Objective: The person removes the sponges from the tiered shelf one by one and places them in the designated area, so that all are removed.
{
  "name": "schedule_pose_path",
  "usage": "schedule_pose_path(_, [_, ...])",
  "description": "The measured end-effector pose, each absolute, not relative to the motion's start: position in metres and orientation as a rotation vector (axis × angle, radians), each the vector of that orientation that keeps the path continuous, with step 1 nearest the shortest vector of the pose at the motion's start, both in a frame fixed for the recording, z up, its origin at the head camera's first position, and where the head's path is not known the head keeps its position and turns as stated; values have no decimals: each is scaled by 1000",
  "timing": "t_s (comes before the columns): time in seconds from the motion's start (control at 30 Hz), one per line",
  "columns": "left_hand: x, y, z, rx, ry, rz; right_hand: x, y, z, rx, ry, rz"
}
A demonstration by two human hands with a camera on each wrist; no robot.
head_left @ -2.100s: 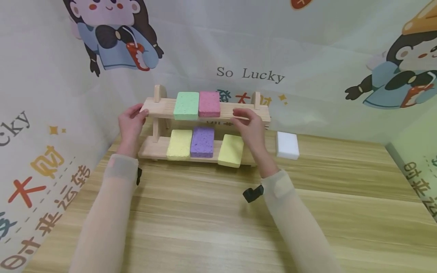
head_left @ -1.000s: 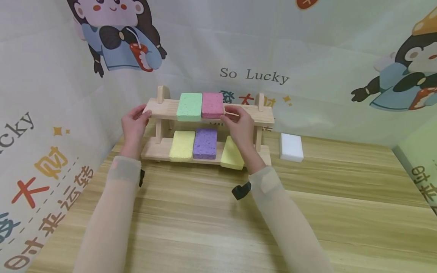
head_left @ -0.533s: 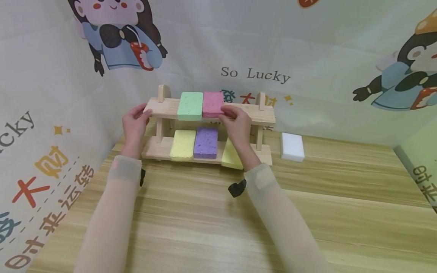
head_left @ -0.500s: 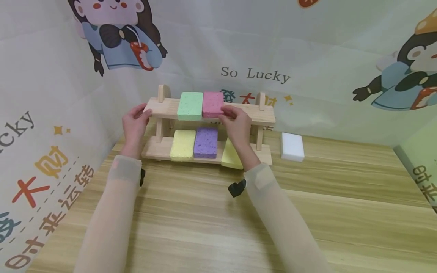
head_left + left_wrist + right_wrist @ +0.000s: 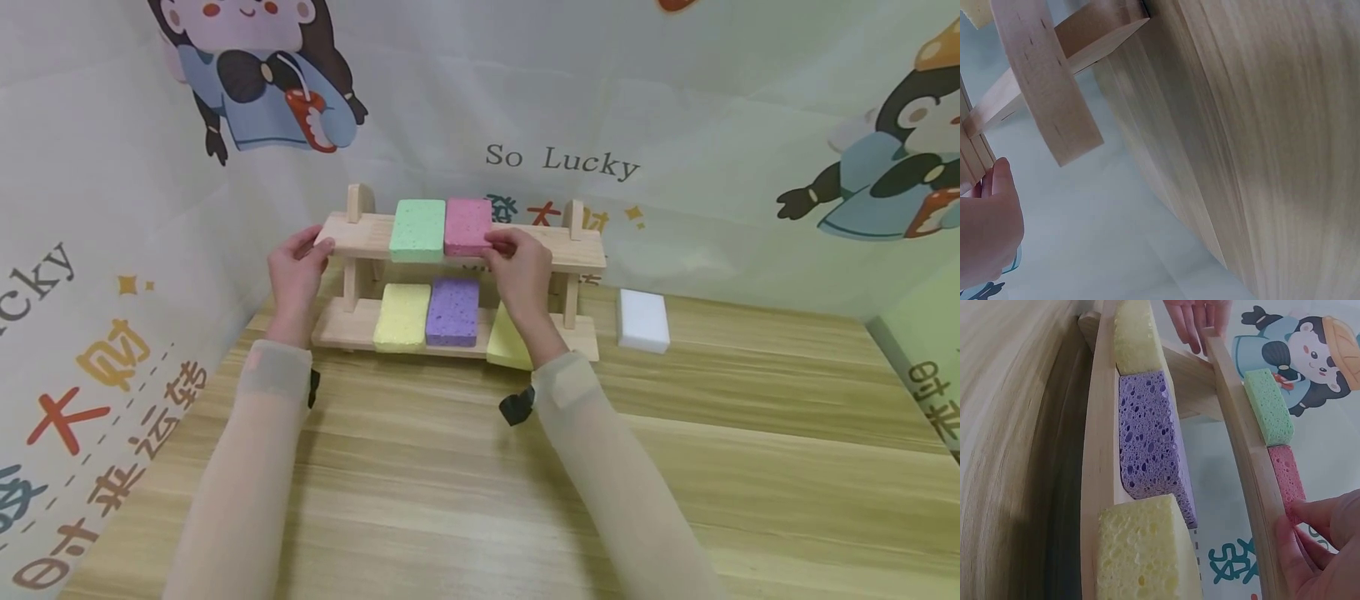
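1. At the far left of the work, the left hand point(image 5: 295, 271) is clamped on the left end of the upper board point(image 5: 573, 248), its thumb on the near side and its other fingers toward the back.
2. That board is the top tier of a two-tier wooden rack, which stands toward the far side of the counter point(image 5: 750, 375).
3. On the lower board point(image 5: 341, 325), left of centre, a yellow sponge point(image 5: 402, 317) leans back.
4. Above it, on the upper board, sits a green sponge point(image 5: 417, 232).
5. A purple sponge point(image 5: 453, 312) adjoins the yellow one's right side on the lower tier.
6. A pink sponge point(image 5: 467, 227) is on the upper board, its left side against the green one.
7. On the lower tier, right of the purple sponge with a gap between, a second yellow sponge point(image 5: 508, 340) juts past the near edge, partly hidden by the right wrist.
8. The right hand point(image 5: 527, 271) has its thumb and forefinger pinched at the pink sponge's near right corner.
9. A white block point(image 5: 643, 320) lies flat on the counter, just right of the rack.
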State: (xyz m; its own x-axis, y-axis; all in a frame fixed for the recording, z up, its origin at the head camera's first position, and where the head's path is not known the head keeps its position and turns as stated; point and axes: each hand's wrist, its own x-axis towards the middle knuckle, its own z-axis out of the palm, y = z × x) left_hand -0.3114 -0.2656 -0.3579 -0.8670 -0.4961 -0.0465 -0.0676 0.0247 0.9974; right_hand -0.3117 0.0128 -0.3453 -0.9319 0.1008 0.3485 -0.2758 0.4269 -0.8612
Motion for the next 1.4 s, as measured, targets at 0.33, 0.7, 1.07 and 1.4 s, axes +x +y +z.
schedule_pose_path(0.33, [-311,-264,-357,580,-1974,-1924,-312,11,-346,166,-2380,1415])
schedule_pose_path(0.7, [-312,-264,-359,579,-1971,-1939,-307,13,-349,180,-2327,1399])
schedule_pose_path(1.07, [-310,-263,-356,581,-1966,-1946,-304,17,-349,188,-2278,1418])
schedule_pose_path(1.4, [-312,-264,-357,581,-1959,-1964,-301,24,-343,186,-2252,1431])
